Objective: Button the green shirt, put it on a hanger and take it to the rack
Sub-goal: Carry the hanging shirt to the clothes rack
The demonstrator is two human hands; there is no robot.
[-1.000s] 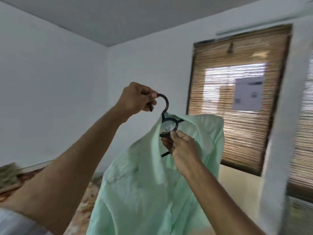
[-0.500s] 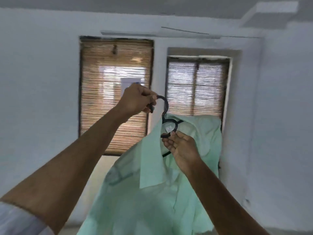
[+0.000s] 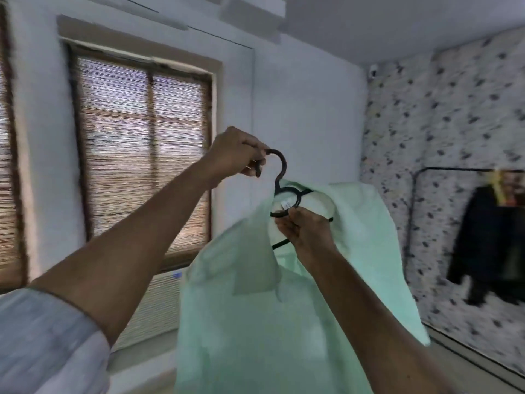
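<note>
The pale green shirt (image 3: 255, 322) hangs on a black hanger (image 3: 281, 177), held up at chest height in the middle of the view. My left hand (image 3: 235, 153) grips the tip of the hanger's hook. Just below the hanger's ring, my right hand (image 3: 305, 228) pinches the shirt's collar at the neck. The black clothes rack (image 3: 412, 211) stands at the right against a speckled wall, with a dark garment (image 3: 491, 240) hanging on it.
A window with a bamboo blind (image 3: 142, 155) fills the wall on the left, and a second blind shows at the far left edge. White wall lies behind the shirt. A strip of floor runs along the speckled wall (image 3: 454, 115) at the lower right.
The view has swung right: the two windows slid to the left and the speckled wall with the rack came into sight. Both hands keep the same hold on hanger and collar.
</note>
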